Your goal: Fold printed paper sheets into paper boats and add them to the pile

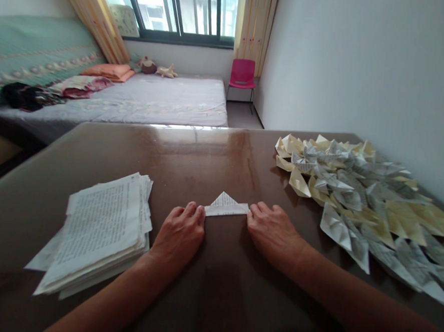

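Note:
A folded sheet of printed paper point(225, 207) lies on the brown table in front of me, a triangle peak rising above a straight folded band. My left hand point(183, 229) grips the left end of this band with curled fingers. At the other end, my right hand point(271, 229) holds the paper the same way, thumb hidden. To the left of my left hand sits a stack of printed sheets point(101, 224), its edges uneven. Many folded paper boats point(341, 183), white and yellowish, are heaped beyond my right hand.
The glossy brown table point(192, 159) reaches to a bed point(173, 98) at the far side. A pink chair point(242, 74) stands by the window wall. A white wall point(363, 69) runs along the right, close to the boats.

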Action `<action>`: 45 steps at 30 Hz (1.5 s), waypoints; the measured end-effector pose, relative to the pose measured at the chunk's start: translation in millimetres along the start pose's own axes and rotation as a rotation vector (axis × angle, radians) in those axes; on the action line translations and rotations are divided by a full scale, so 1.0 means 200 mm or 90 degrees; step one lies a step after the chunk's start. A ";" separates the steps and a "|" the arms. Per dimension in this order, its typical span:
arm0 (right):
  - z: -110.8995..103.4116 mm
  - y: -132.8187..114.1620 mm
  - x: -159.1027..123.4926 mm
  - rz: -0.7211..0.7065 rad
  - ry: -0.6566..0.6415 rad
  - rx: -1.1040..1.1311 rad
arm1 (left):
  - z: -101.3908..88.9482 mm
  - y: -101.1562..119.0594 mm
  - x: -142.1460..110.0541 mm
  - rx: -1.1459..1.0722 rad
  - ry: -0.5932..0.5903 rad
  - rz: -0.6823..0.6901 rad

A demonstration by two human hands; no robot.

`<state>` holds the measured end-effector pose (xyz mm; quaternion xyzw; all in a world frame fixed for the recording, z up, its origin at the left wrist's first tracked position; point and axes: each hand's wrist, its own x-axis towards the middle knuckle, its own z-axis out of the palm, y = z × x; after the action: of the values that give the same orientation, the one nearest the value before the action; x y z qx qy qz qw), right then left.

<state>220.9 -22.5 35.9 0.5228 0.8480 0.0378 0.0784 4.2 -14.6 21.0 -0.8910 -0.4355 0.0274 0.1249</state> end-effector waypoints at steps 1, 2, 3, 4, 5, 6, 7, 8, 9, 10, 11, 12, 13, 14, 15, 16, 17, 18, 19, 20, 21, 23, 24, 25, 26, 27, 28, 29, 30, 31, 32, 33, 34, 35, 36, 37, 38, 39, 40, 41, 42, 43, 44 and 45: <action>0.00 0.02 0.01 0.005 0.006 0.011 | 0.00 -0.01 0.00 0.000 -0.002 -0.007; -0.01 0.04 0.03 0.013 0.021 0.024 | 0.00 -0.01 0.00 -0.003 -0.002 -0.011; 0.00 0.06 0.04 0.022 0.044 0.040 | 0.00 -0.02 0.00 -0.008 0.003 -0.013; 0.00 0.07 0.06 0.027 0.071 0.061 | 0.01 -0.03 0.00 -0.015 0.011 -0.013; 0.02 0.09 0.08 0.026 0.094 0.088 | 0.01 -0.03 0.00 -0.021 0.022 -0.012; 0.03 0.11 0.09 0.019 0.110 0.121 | 0.02 -0.04 0.00 -0.026 0.033 -0.012; 0.06 0.12 0.10 0.009 0.116 0.156 | 0.03 -0.04 0.00 -0.029 0.043 -0.013; 0.08 0.13 0.12 0.001 0.117 0.192 | 0.04 -0.05 0.00 -0.031 0.049 -0.014; 0.10 0.14 0.12 -0.003 0.114 0.225 | 0.05 -0.05 0.00 -0.031 0.054 -0.016; 0.13 0.15 0.13 -0.001 0.113 0.256 | 0.05 -0.05 -0.01 -0.033 0.059 -0.016; 0.15 0.16 0.14 0.005 0.112 0.285 | 0.06 -0.06 -0.01 -0.036 0.065 -0.016; 0.17 0.17 0.15 0.010 0.112 0.314 | 0.06 -0.06 -0.01 -0.039 0.077 -0.016; 0.18 0.17 0.15 0.013 0.111 0.343 | 0.07 -0.06 -0.01 -0.044 0.095 -0.017; 0.19 0.18 0.16 0.010 0.111 0.370 | 0.07 -0.06 -0.01 -0.049 0.118 -0.017; 0.19 0.18 0.16 0.003 0.114 0.394 | 0.07 -0.06 0.00 -0.056 0.144 -0.015; 0.19 0.17 0.17 -0.010 0.119 0.414 | 0.08 -0.06 0.00 -0.066 0.169 -0.008; 0.19 0.16 0.18 -0.030 0.126 0.430 | 0.08 -0.05 0.01 -0.081 0.189 0.003; 0.19 0.15 0.18 -0.052 0.134 0.440 | 0.08 -0.04 0.02 -0.100 0.202 0.018; 0.19 0.14 0.18 -0.074 0.142 0.447 | 0.09 -0.03 0.03 -0.123 0.206 0.032; 0.19 0.12 0.19 -0.090 0.149 0.452 | 0.09 -0.01 0.04 -0.145 0.204 0.041; 0.20 0.11 0.19 -0.098 0.155 0.454 | 0.10 0.00 0.05 -0.166 0.195 0.044; 0.20 0.09 0.19 -0.102 0.165 0.459 | 0.11 0.02 0.07 -0.195 0.168 0.035; 0.20 0.09 0.19 -0.101 0.169 0.460 | 0.11 0.03 0.08 -0.205 0.152 0.027; 0.20 0.09 0.19 -0.102 0.174 0.461 | 0.12 0.04 0.08 -0.215 0.137 0.020; 0.20 0.09 0.19 -0.103 0.179 0.461 | 0.12 0.04 0.08 -0.225 0.128 0.015; 0.20 0.09 0.18 -0.105 0.183 0.462 | 0.12 0.04 0.09 -0.233 0.124 0.012; 0.20 0.10 0.18 -0.104 0.184 0.464 | 0.13 0.04 0.09 -0.237 0.126 0.010; 0.20 0.11 0.18 -0.098 0.184 0.470 | 0.13 0.04 0.09 -0.237 0.132 0.012; 0.20 0.11 0.18 -0.090 0.182 0.476 | 0.13 0.04 0.08 -0.232 0.142 0.015; 0.21 0.12 0.18 -0.080 0.180 0.483 | 0.13 0.04 0.08 -0.224 0.150 0.019; 0.21 0.13 0.18 -0.075 0.179 0.489 | 0.13 0.03 0.08 -0.217 0.156 0.025; 0.21 0.14 0.18 -0.075 0.179 0.492 | 0.14 0.03 0.08 -0.211 0.161 0.030; 0.21 0.14 0.18 -0.081 0.182 0.493 | 0.14 0.03 0.08 -0.208 0.166 0.033; 0.21 0.15 0.18 -0.094 0.183 0.490 | 0.14 0.03 0.07 -0.208 0.175 0.034; 0.21 0.16 0.18 -0.108 0.185 0.486 | 0.14 0.03 0.07 -0.209 0.185 0.034; 0.21 0.16 0.17 -0.123 0.186 0.480 | 0.14 0.03 0.07 -0.209 0.195 0.033; 0.20 0.16 0.17 -0.136 0.184 0.474 | 0.14 0.03 0.07 -0.209 0.202 0.033; 0.19 0.17 0.17 -0.148 0.180 0.469 | 0.14 0.03 0.07 -0.207 0.203 0.035; 0.19 0.17 0.17 -0.159 0.174 0.467 | 0.14 0.03 0.07 -0.204 0.197 0.041; 0.18 0.17 0.17 -0.165 0.164 0.468 | 0.14 0.04 0.07 -0.201 0.185 0.050; 0.17 0.17 0.17 -0.161 0.152 0.477 | 0.14 0.04 0.07 -0.198 0.170 0.061; 0.17 0.17 0.17 -0.142 0.138 0.492 | 0.13 0.04 0.07 -0.193 0.157 0.075; 0.17 0.17 0.17 -0.110 0.129 0.511 | 0.13 0.04 0.07 -0.188 0.148 0.089; 0.17 0.17 0.17 -0.069 0.123 0.529 | 0.13 0.04 0.06 -0.181 0.144 0.103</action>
<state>241.9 22.6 5.3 0.4586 0.8209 -0.2623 -0.2168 14.7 -4.9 -5.0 -0.9291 -0.3454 -0.1248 0.0436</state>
